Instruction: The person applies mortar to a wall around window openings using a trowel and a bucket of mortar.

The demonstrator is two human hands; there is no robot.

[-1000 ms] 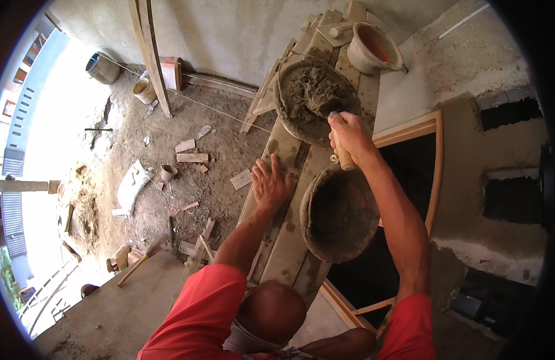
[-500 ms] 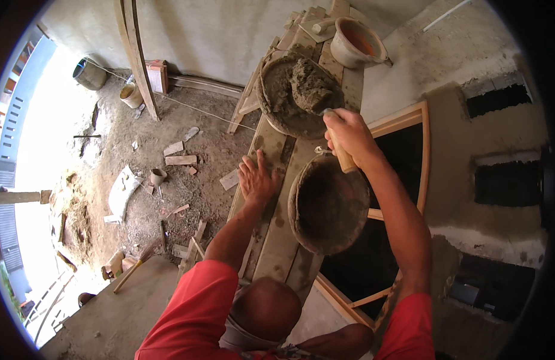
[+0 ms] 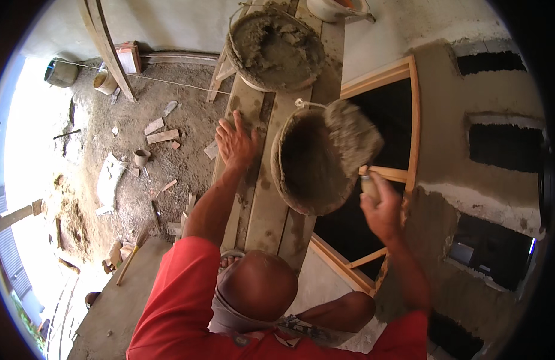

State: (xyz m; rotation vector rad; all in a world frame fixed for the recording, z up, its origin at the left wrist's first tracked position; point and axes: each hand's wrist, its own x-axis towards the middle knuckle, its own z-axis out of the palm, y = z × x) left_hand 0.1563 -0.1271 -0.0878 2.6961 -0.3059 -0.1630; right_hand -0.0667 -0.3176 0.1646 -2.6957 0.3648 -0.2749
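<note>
My right hand (image 3: 382, 207) is closed round the wooden handle of a trowel. Wet grey mortar (image 3: 352, 135) covers its blade, which is over the right rim of a dark, mud-crusted bucket (image 3: 277, 162). The inside of that bucket is in shadow, with a grey smear low down. Just beyond it, a wide round tub (image 3: 253, 81) holds more mortar, scooped hollow in the middle. My left hand (image 3: 235, 141) lies with fingers spread on the left edge of the wooden planks (image 3: 268, 225), holding nothing.
A pale bucket (image 3: 334, 11) stands at the far end of the planks. To the right are a wooden frame (image 3: 415, 120) and a wall with dark openings (image 3: 507, 146). The dirt floor on the left has brick pieces (image 3: 163, 136) and a leaning post (image 3: 106, 51). A brush (image 3: 129, 264) lies on a ledge.
My right hand has drawn the loaded trowel back from the far tub to the nearer bucket's right rim. My left hand stays on the planks. The whole view has shifted.
</note>
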